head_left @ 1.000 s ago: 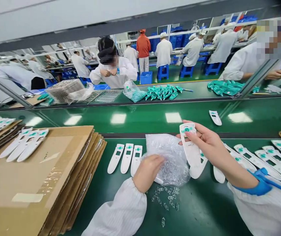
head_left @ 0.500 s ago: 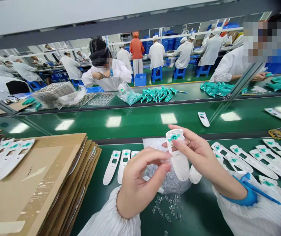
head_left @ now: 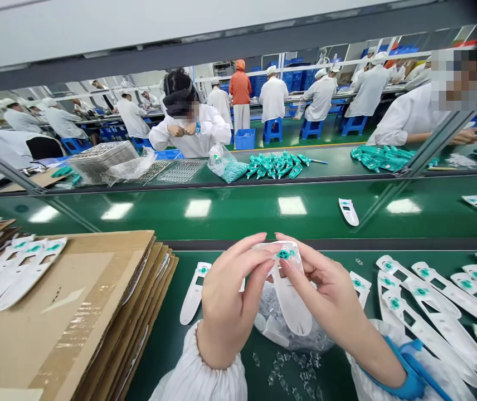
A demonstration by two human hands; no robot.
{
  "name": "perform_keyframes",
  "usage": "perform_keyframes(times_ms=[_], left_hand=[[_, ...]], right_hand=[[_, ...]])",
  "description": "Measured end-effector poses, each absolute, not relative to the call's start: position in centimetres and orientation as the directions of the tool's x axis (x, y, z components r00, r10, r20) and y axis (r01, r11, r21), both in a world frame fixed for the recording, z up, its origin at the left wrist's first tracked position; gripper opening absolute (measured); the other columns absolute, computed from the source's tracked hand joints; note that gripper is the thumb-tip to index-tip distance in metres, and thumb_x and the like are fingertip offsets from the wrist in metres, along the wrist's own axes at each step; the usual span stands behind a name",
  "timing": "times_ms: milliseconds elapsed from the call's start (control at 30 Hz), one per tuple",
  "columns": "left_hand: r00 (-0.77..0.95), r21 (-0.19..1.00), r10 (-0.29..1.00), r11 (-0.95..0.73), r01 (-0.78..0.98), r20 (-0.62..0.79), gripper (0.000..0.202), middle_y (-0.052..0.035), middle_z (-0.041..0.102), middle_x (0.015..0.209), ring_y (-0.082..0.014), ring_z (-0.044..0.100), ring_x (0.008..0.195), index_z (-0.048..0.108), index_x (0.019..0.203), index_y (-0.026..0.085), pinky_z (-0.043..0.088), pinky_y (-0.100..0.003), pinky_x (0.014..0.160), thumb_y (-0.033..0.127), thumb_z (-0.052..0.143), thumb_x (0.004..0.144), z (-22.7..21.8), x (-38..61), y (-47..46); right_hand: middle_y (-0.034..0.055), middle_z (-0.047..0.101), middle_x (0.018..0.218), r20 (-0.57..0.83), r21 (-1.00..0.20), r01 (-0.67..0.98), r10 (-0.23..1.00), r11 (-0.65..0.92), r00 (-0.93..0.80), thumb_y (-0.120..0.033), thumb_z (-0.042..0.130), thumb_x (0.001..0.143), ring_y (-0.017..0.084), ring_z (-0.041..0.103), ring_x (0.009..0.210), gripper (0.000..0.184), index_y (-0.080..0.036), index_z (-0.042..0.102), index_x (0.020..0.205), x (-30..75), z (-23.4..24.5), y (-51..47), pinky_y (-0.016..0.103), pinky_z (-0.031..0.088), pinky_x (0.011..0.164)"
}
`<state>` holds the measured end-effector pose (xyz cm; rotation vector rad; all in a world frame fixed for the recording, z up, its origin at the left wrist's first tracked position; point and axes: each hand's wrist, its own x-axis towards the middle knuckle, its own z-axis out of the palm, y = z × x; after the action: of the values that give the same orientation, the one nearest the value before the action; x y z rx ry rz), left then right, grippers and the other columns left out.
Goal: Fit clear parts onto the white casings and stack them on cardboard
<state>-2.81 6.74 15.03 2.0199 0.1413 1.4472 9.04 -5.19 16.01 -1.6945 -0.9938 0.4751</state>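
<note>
Both hands hold one white plastic shell [head_left: 292, 295] with a teal button, above the green bench. My right hand [head_left: 326, 295] grips its upper end from the right. My left hand [head_left: 230, 301] pinches at the top left of the shell, fingertips close to the teal button; whether a small clear piece is between them I cannot tell. Under the hands lies a clear plastic bag [head_left: 278, 323] of small clear pieces, and several loose clear pieces [head_left: 288, 376] lie in front of it.
More white shells [head_left: 431, 292] lie in rows to the right, one shell [head_left: 194, 284] to the left, others on a cardboard stack [head_left: 79, 312] at left. One shell [head_left: 348, 211] rides the green conveyor [head_left: 238, 209]. Other workers sit beyond, with teal parts [head_left: 276, 161].
My left hand left the bag, rose and met the shell held by my right hand. The shell has come lower and nearer to the middle, now held by both hands.
</note>
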Motion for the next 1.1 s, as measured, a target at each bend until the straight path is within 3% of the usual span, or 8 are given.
perform_keyframes(times_ms=[167, 367, 667, 867, 1033, 1100], left_hand=[[0.379, 0.467, 0.370, -0.860, -0.205, 0.848, 0.028, -0.0055, 0.076, 0.111, -0.0194, 0.070, 0.114, 0.066, 0.108, 0.018, 0.059, -0.041, 0.103, -0.003, 0.066, 0.089, 14.6, -1.6, 6.5], [0.392, 0.519, 0.423, -0.836, -0.179, 0.817, 0.026, -0.0077, 0.073, 0.116, -0.0180, 0.071, 0.105, 0.068, 0.107, 0.019, 0.063, -0.033, 0.086, 0.000, 0.067, 0.089, 14.3, -1.4, 6.3], [0.399, 0.607, 0.487, -0.749, -0.266, 0.777, 0.027, -0.0045, 0.074, 0.110, -0.0145, 0.071, 0.101, 0.069, 0.106, 0.019, 0.061, -0.028, 0.089, -0.002, 0.067, 0.089, 14.7, -1.3, 6.0], [0.408, 0.583, 0.471, -0.784, -0.213, 0.782, 0.026, -0.0052, 0.074, 0.109, -0.0154, 0.072, 0.098, 0.069, 0.107, 0.020, 0.063, -0.029, 0.087, -0.001, 0.066, 0.090, 14.3, -1.3, 6.0], [0.439, 0.452, 0.348, -0.878, -0.156, 0.828, 0.028, -0.0128, 0.073, 0.115, -0.0181, 0.072, 0.102, 0.068, 0.114, 0.014, 0.064, -0.030, 0.087, -0.001, 0.063, 0.091, 13.8, -1.4, 6.1], [0.444, 0.466, 0.351, -0.866, -0.181, 0.824, 0.028, -0.0123, 0.073, 0.115, -0.0182, 0.072, 0.103, 0.070, 0.114, 0.015, 0.064, -0.030, 0.088, -0.001, 0.063, 0.092, 14.0, -1.4, 6.3]], right_hand=[[-0.0041, 0.041, 0.064, 0.160, -0.900, 0.426, 0.845, -0.088, 0.511, -0.040, 0.054, 0.104, 0.010, 0.037, 0.057, 0.042, -0.026, 0.061, 0.143, 8.7, 16.2, -5.7, 0.020, 0.029, 0.045], [-0.0053, 0.034, 0.064, 0.157, -0.894, 0.440, 0.865, -0.080, 0.476, -0.038, 0.050, 0.106, 0.010, 0.032, 0.056, 0.045, -0.023, 0.057, 0.148, 8.9, 16.5, -5.7, 0.022, 0.027, 0.047], [-0.0067, 0.032, 0.062, 0.198, -0.876, 0.478, 0.860, -0.059, 0.469, -0.035, 0.051, 0.106, 0.009, 0.029, 0.056, 0.041, -0.026, 0.059, 0.145, 8.9, 16.8, -5.8, 0.021, 0.026, 0.047], [-0.0059, 0.034, 0.064, 0.175, -0.878, 0.470, 0.857, -0.087, 0.485, -0.037, 0.050, 0.106, 0.009, 0.032, 0.057, 0.046, -0.024, 0.055, 0.150, 9.1, 16.3, -5.9, 0.021, 0.028, 0.047], [-0.0058, 0.036, 0.063, 0.192, -0.856, 0.508, 0.850, -0.100, 0.490, -0.035, 0.050, 0.105, 0.010, 0.033, 0.056, 0.047, -0.022, 0.054, 0.151, 9.5, 16.1, -5.7, 0.021, 0.029, 0.046], [-0.0060, 0.038, 0.062, 0.215, -0.837, 0.539, 0.846, -0.099, 0.489, -0.034, 0.049, 0.105, 0.010, 0.033, 0.054, 0.048, -0.020, 0.054, 0.150, 9.7, 16.1, -5.7, 0.021, 0.029, 0.045]])
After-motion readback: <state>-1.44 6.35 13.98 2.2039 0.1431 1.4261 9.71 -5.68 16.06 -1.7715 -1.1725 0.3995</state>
